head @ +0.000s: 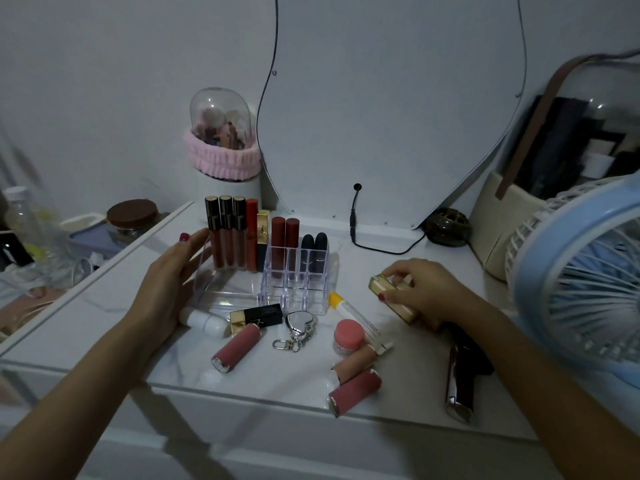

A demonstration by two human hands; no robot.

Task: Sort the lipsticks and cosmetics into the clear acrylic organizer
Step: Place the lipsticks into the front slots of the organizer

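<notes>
The clear acrylic organizer (pixel 294 299) stands mid-table with several upright lipsticks and lip glosses (pixel 227 233) in its back cells. My left hand (pixel 169 282) rests flat against its left wall, fingers apart. My right hand (pixel 426 292) grips a gold lipstick (pixel 388 292) just above the table, right of the organizer. Loose on the table lie a black-and-gold lipstick (pixel 258 317), a white tube (pixel 204 322), three pink lipsticks (pixel 237 348) (pixel 355 393) (pixel 353 363), a pink jar (pixel 349 336), a yellow-capped tube (pixel 356 318) and a dark chrome tube (pixel 460 379).
A metal keychain (pixel 298 329) lies in front of the organizer. A blue fan (pixel 581 271) crowds the right side. A brush holder with a pink band (pixel 223 157) and a mirror (pixel 391 109) with a cable stand behind. The table's front edge (pixel 277 400) is near.
</notes>
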